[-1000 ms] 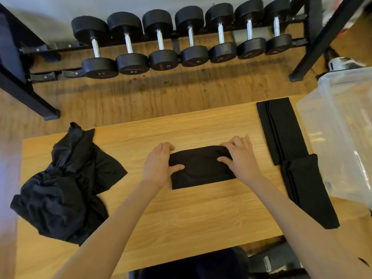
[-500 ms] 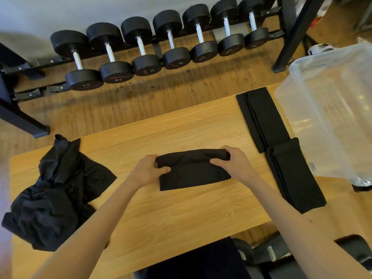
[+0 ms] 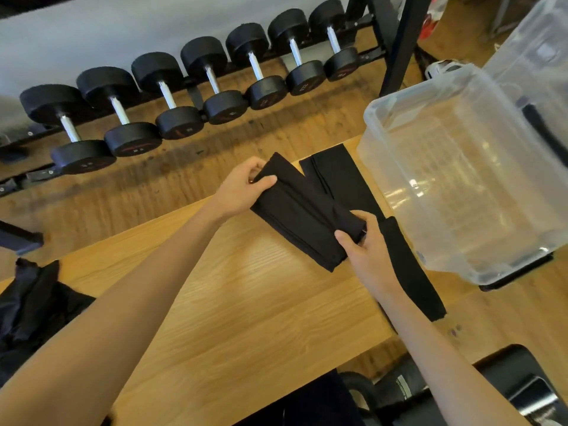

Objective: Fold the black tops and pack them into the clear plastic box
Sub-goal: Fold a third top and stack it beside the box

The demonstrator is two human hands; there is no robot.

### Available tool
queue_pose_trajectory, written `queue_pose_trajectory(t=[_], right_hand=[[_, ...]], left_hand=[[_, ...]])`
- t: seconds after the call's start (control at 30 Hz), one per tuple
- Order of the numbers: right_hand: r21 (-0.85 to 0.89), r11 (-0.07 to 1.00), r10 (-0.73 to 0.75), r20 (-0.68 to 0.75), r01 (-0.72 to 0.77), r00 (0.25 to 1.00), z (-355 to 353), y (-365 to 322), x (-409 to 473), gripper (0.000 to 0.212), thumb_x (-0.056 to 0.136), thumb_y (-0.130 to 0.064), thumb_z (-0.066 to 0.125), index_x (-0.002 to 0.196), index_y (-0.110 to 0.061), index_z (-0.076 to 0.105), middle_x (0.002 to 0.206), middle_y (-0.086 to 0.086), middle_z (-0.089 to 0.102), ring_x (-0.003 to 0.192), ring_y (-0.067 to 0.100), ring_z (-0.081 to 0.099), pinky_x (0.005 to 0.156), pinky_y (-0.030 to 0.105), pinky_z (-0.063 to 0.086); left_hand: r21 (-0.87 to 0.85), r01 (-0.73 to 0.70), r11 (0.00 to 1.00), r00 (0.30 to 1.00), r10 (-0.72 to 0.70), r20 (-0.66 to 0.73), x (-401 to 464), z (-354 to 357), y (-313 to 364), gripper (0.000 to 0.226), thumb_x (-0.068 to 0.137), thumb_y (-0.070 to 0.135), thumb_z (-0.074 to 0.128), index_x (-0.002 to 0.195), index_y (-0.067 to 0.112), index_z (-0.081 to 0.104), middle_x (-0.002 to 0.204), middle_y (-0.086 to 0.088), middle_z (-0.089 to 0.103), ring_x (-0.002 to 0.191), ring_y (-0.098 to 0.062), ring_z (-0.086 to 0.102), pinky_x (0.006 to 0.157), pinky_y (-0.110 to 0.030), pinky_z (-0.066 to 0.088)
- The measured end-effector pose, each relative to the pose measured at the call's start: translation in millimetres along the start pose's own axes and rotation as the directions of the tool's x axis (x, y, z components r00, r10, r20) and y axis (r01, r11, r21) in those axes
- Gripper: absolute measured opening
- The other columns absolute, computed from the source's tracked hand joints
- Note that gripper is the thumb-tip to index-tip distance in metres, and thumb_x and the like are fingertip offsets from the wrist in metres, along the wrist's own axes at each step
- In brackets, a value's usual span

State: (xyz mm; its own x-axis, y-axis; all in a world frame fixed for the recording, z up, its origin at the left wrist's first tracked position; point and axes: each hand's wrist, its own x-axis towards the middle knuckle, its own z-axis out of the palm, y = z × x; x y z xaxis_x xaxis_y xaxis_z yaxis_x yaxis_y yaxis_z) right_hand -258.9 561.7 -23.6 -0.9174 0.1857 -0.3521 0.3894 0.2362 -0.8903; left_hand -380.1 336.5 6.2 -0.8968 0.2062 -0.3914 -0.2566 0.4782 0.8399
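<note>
Black tops are what I am working through, and from my head camera I see one folded black fabric top [image 3: 302, 215] held slantwise above the pale wooden table [image 3: 246, 302]. My left hand [image 3: 242, 189] pinches its far end between thumb and curled fingers, and my right hand [image 3: 365, 241] grips the near end the same way, so both hands are closed on the cloth and neither is free.

Just beside it, towards the right, two more folded black tops lie flat on the table: one long strip [image 3: 341, 176] at the far edge and another [image 3: 412, 272] nearer me, both next to the clear plastic storage box [image 3: 461, 179]. The box stands open at the table's right end, and I can make out no clothing inside it, so I judge the packing has not begun.

At the left edge a crumpled heap of black garments [image 3: 33, 305] waits unfolded. By my reckoning three tops are folded, the heap is left to fold, and everything has yet to go into the box.
</note>
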Motion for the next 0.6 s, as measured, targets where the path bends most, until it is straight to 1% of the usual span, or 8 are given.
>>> queue_pose_trajectory(t=[0.1,0.17,0.27,0.3,0.37,0.4,0.5,0.6], right_hand=[[0.021,0.999,-0.039,-0.029,0.040,0.999,-16.0,-1.0,9.5,0.058,0.096,-0.012,0.059,0.146,-0.029,0.036,0.132,-0.016,0.049,0.107,-0.013,0.054,0.092,0.013,0.048],[-0.018,0.998,-0.053,-0.051,0.053,0.997,-23.6,0.4,16.7,0.060,0.098,-0.011,0.055,0.150,-0.032,0.033,0.133,-0.021,0.043,0.093,-0.022,0.052,0.082,0.006,0.045],[-0.083,0.995,-0.056,-0.096,0.049,0.994,-30.4,7.0,26.6,0.051,0.099,-0.013,0.054,0.146,-0.030,0.042,0.103,-0.024,0.051,0.072,-0.014,0.054,0.072,0.016,0.045],[-0.076,0.996,-0.048,-0.104,0.040,0.993,-31.9,9.5,29.9,0.049,0.099,-0.013,0.054,0.145,-0.028,0.045,0.103,-0.026,0.052,0.078,-0.013,0.055,0.077,0.020,0.049],[-0.056,0.998,-0.018,-0.128,0.011,0.992,-34.4,16.2,37.3,0.048,0.098,-0.015,0.056,0.144,-0.026,0.047,0.126,-0.023,0.053,0.106,-0.012,0.054,0.097,0.035,0.051],[-0.048,0.999,-0.001,-0.139,-0.006,0.990,-35.4,19.3,40.5,0.049,0.097,-0.015,0.057,0.144,-0.026,0.047,0.134,-0.020,0.050,0.115,-0.008,0.052,0.100,0.042,0.050],[-0.011,0.998,0.054,-0.160,-0.056,0.986,-35.8,28.3,48.2,0.053,0.095,-0.017,0.061,0.143,-0.028,0.044,0.141,-0.007,0.051,0.126,0.010,0.053,0.088,0.050,0.056],[0.047,0.992,0.124,-0.141,-0.118,0.982,-36.3,33.2,52.6,0.057,0.093,-0.013,0.063,0.145,-0.020,0.041,0.139,0.004,0.050,0.109,0.013,0.063,0.067,0.036,0.062]], left_hand=[[0.039,-0.062,0.997,0.998,0.064,-0.029,32.6,20.4,21.6,0.019,0.096,0.024,0.062,0.111,0.014,0.061,0.104,0.002,0.069,0.090,-0.002,0.064,0.071,-0.011,0.051],[0.053,-0.064,0.997,0.997,0.066,-0.039,52.7,32.5,30.4,0.015,0.095,0.024,0.064,0.108,0.018,0.063,0.104,0.003,0.068,0.090,-0.003,0.063,0.073,-0.011,0.051],[0.090,-0.046,0.995,0.999,0.047,-0.017,80.9,49.2,37.5,0.019,0.094,0.024,0.064,0.113,0.019,0.065,0.114,0.002,0.066,0.112,-0.017,0.060,0.096,-0.034,0.051],[0.099,-0.042,0.994,0.999,0.043,-0.006,89.2,54.6,38.8,0.022,0.095,0.023,0.064,0.116,0.017,0.066,0.116,0.002,0.065,0.118,-0.019,0.058,0.100,-0.038,0.048],[0.117,-0.041,0.992,0.999,0.040,0.014,104.5,64.7,39.3,0.026,0.095,0.023,0.064,0.119,0.014,0.066,0.121,0.001,0.064,0.122,-0.019,0.055,0.102,-0.037,0.045],[0.128,-0.043,0.991,0.999,0.040,0.025,110.8,69.8,38.9,0.026,0.095,0.023,0.064,0.120,0.014,0.066,0.123,0.001,0.064,0.123,-0.018,0.054,0.101,-0.036,0.045],[0.123,-0.046,0.991,0.998,0.039,0.056,126.0,82.3,34.3,0.025,0.094,0.021,0.065,0.119,0.014,0.066,0.124,0.000,0.065,0.124,-0.017,0.055,0.101,-0.034,0.046],[0.141,-0.043,0.989,0.998,0.036,0.055,135.3,89.0,29.0,0.026,0.094,0.022,0.064,0.119,0.015,0.067,0.125,0.002,0.065,0.124,-0.014,0.054,0.099,-0.030,0.044]])
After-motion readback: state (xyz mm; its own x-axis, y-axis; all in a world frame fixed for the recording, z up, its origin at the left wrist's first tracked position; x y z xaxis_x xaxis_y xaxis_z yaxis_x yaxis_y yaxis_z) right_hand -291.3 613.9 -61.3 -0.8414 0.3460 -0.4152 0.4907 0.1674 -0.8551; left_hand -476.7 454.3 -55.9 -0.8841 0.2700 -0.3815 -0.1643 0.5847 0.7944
